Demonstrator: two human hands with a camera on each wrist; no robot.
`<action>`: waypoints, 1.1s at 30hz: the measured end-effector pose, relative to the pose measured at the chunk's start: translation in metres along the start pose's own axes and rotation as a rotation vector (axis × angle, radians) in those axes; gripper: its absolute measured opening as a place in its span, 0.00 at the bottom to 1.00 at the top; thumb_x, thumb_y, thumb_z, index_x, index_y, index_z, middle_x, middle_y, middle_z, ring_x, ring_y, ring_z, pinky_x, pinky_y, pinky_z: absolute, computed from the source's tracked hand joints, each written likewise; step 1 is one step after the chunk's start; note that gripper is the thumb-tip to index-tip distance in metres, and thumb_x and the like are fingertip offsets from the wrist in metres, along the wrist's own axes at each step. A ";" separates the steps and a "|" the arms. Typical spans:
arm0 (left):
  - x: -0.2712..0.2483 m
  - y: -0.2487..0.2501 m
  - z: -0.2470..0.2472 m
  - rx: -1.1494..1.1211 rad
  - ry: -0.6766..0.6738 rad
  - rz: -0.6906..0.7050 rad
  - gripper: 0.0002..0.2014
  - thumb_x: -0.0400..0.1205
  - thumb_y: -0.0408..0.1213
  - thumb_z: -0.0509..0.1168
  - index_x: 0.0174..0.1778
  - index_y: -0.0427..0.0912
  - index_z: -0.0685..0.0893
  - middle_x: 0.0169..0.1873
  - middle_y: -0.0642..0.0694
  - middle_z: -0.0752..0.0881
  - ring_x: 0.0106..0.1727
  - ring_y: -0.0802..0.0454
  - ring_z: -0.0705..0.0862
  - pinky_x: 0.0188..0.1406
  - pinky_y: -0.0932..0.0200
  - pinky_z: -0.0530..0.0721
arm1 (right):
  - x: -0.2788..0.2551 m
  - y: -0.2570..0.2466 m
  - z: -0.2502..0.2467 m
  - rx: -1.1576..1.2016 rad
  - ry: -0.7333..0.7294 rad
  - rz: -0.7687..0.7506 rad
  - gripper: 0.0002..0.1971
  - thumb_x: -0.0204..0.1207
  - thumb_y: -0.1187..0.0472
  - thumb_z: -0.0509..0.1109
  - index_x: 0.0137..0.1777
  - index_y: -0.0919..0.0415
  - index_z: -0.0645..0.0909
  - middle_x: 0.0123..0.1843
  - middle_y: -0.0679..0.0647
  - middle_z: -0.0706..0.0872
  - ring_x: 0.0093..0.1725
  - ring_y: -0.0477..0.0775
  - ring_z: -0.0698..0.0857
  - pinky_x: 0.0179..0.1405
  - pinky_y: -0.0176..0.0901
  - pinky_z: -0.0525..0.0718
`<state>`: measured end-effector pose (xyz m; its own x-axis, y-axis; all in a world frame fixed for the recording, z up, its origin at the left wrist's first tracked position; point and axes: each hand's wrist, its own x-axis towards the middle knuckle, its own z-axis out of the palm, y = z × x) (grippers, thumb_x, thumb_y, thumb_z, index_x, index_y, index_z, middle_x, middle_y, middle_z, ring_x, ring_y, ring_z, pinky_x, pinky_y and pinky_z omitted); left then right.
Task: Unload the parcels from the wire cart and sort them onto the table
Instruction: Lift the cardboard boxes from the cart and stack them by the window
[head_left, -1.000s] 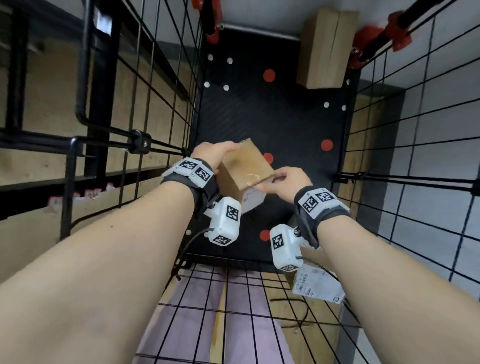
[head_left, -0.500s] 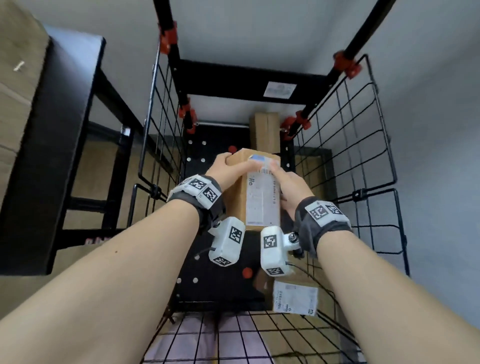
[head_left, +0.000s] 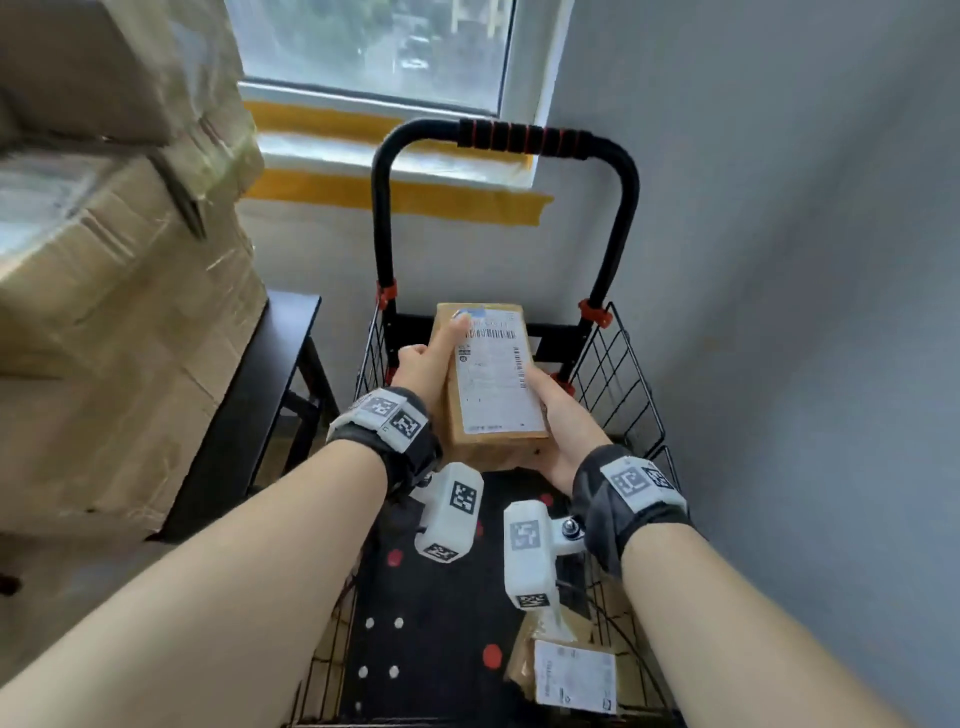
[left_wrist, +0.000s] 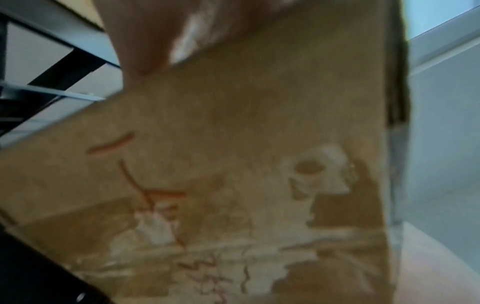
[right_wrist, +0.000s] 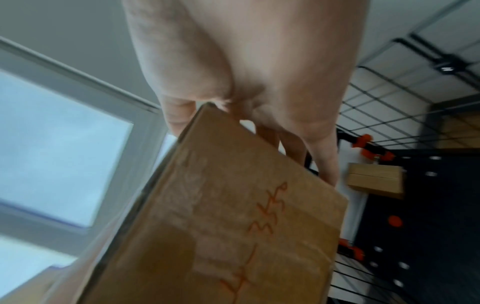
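I've got the tall brown cardboard parcel with the white shipping label (head_left: 491, 379) up above the black wire cart (head_left: 618, 374), held between both hands with the label facing me. My left hand (head_left: 423, 371) wraps the left edge, thumb lying along the label's upper corner, the other fingers curled out of sight behind. My right hand (head_left: 563, 423) cups the lower right corner, thumb on the label's edge, fingers (right_wrist: 322, 164) reaching round the back, as the right wrist view shows. Red scrawled marks run down the underside there.

So this is the carry step: parcel out of the cart, not yet on anything. Next I reckon I swing it left towards the dark table (head_left: 244, 395), which stands just beside the cart under those big stacked cardboard cartons (head_left: 119, 322). That calls for both grips kept firm and the parcel level over the cart's rim.

Left in the cart: a smaller labelled brown parcel (head_left: 569, 670) at the near right corner, and another plain brown box (right_wrist: 375, 180) towards the far end.
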<state>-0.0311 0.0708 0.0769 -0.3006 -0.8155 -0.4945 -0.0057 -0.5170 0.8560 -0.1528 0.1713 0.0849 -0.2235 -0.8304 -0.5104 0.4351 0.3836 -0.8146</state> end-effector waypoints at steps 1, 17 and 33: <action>-0.017 0.011 -0.001 -0.017 -0.027 0.034 0.44 0.55 0.67 0.72 0.63 0.41 0.81 0.51 0.42 0.90 0.49 0.43 0.90 0.50 0.44 0.88 | -0.011 -0.007 0.007 -0.025 -0.008 -0.029 0.20 0.83 0.43 0.58 0.69 0.49 0.78 0.57 0.55 0.90 0.55 0.56 0.88 0.47 0.52 0.85; -0.173 0.176 -0.145 0.173 0.287 0.417 0.34 0.67 0.68 0.65 0.51 0.38 0.87 0.47 0.40 0.89 0.49 0.41 0.88 0.59 0.45 0.84 | -0.117 -0.090 0.218 -0.320 -0.225 -0.442 0.16 0.86 0.51 0.55 0.72 0.40 0.69 0.66 0.52 0.81 0.65 0.58 0.80 0.56 0.55 0.82; -0.152 0.257 -0.264 0.726 0.302 0.513 0.19 0.82 0.43 0.60 0.68 0.41 0.74 0.62 0.41 0.83 0.60 0.42 0.83 0.63 0.46 0.81 | -0.082 -0.112 0.380 -0.445 -0.035 -0.469 0.18 0.80 0.69 0.62 0.69 0.60 0.74 0.58 0.60 0.84 0.52 0.59 0.85 0.60 0.57 0.83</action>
<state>0.2647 -0.0069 0.3319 -0.1716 -0.9844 0.0382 -0.5654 0.1302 0.8145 0.1485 0.0427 0.3227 -0.2703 -0.9603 -0.0697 -0.1068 0.1019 -0.9890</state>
